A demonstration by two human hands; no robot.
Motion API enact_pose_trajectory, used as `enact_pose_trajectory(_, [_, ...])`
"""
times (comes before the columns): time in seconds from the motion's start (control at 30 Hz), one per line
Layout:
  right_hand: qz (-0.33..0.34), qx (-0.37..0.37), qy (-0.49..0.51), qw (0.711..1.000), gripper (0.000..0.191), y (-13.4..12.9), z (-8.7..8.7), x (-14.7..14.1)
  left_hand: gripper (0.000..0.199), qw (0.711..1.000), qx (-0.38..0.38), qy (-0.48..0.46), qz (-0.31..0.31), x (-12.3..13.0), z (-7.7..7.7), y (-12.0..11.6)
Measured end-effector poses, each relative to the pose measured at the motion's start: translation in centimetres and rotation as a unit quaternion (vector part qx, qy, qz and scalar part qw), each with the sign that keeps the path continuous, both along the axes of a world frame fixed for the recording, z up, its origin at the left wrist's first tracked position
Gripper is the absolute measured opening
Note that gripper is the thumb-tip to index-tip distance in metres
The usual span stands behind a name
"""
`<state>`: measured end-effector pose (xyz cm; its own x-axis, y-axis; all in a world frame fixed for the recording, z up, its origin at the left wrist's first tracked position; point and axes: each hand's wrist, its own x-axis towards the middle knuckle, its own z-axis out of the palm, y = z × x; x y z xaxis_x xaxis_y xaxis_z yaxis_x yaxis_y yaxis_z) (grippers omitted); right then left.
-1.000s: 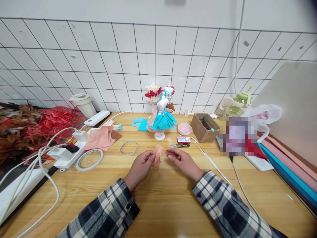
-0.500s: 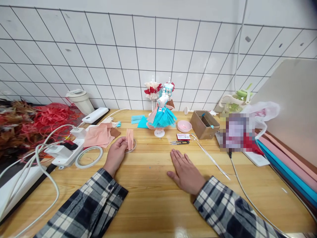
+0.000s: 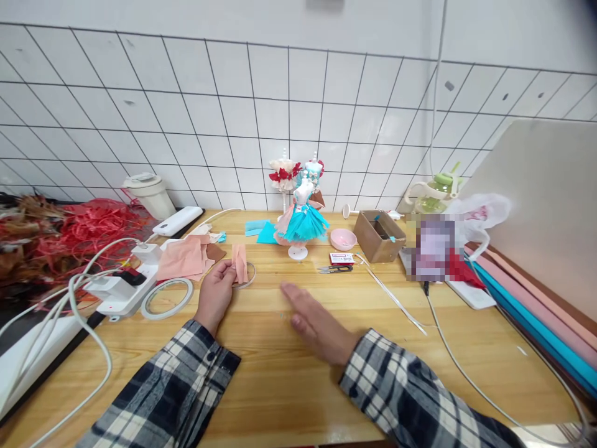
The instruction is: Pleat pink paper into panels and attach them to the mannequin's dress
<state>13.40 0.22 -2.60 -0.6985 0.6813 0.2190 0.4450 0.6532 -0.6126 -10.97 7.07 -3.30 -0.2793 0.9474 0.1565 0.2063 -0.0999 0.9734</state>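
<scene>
My left hand (image 3: 217, 295) pinches a small folded strip of peach crepe paper (image 3: 239, 262) between thumb and fingers. Behind that strip lies a thin tape ring (image 3: 252, 274), partly covered. My right hand (image 3: 318, 322) is over the wooden table (image 3: 280, 386), fingers stretched out and slightly blurred, holding nothing. A small mannequin in a turquoise and pink paper dress (image 3: 302, 223) stands beyond both hands, with two more dressed mannequins behind it. Left of my left hand are peach paper sheets (image 3: 183, 258) and a larger tape ring (image 3: 148, 306).
Small black snips (image 3: 336, 269) lie by a red-and-white box (image 3: 342, 258), a pink bowl (image 3: 343, 239) and a cardboard box (image 3: 380, 236). Cables and a power strip (image 3: 124, 297) occupy the left; a cable and colored paper rolls (image 3: 536, 311) are at the right.
My right hand has moved left across the table and turned more onto its edge. My left hand keeps the peach strip in nearly the same place. The camera view has shifted slightly.
</scene>
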Motion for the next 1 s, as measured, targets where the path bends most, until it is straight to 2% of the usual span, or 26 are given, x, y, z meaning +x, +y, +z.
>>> enact_pose_trajectory(0.13, [-0.177,0.025,-0.021,0.984,0.055,1.4,-0.8,4.5,0.028,0.998,0.005,0.068,0.015,-0.8,0.2,-0.3])
enact_pose_trajectory(0.23, [-0.216,0.051,-0.070,0.973,0.057,3.5,-1.7,5.8,0.030,0.995,0.013,0.099,0.028,-0.8,0.1,-0.1])
enact_pose_trajectory(0.33, [-0.210,0.069,-0.110,0.969,0.059,6.0,-2.2,4.5,0.028,0.981,0.031,0.189,0.022,0.0,0.1,-0.2])
enact_pose_trajectory(0.43, [-0.269,0.072,-0.134,0.951,0.060,7.9,-2.2,1.8,0.022,0.941,0.070,0.331,-0.014,1.1,0.4,-0.6])
enact_pose_trajectory(0.5, [-0.291,0.075,-0.137,0.944,0.062,7.9,-2.1,0.0,0.019,0.916,0.097,0.388,-0.028,1.7,0.8,-0.8])
enact_pose_trajectory(0.6, [-0.246,0.075,-0.131,0.957,0.062,6.3,-1.6,-1.8,0.012,0.901,0.087,0.425,-0.012,2.1,1.1,-0.9])
enact_pose_trajectory(0.7, [-0.183,0.077,-0.098,0.975,0.051,5.5,-1.1,-2.9,0.006,0.909,0.057,0.413,0.018,2.1,0.9,-0.6])
enact_pose_trajectory(0.87, [-0.143,0.111,-0.097,0.979,0.051,9.2,-1.3,-4.5,0.007,0.925,0.051,0.368,0.072,1.8,0.2,0.2])
enact_pose_trajectory(0.93, [-0.140,0.103,-0.109,0.979,0.053,10.5,-1.6,-5.0,0.007,0.924,0.045,0.375,0.062,1.6,0.0,0.3])
enact_pose_trajectory(1.0, [-0.124,0.096,-0.114,0.981,0.054,10.5,-1.5,-4.9,0.006,0.919,0.035,0.389,0.042,1.3,-0.2,0.3])
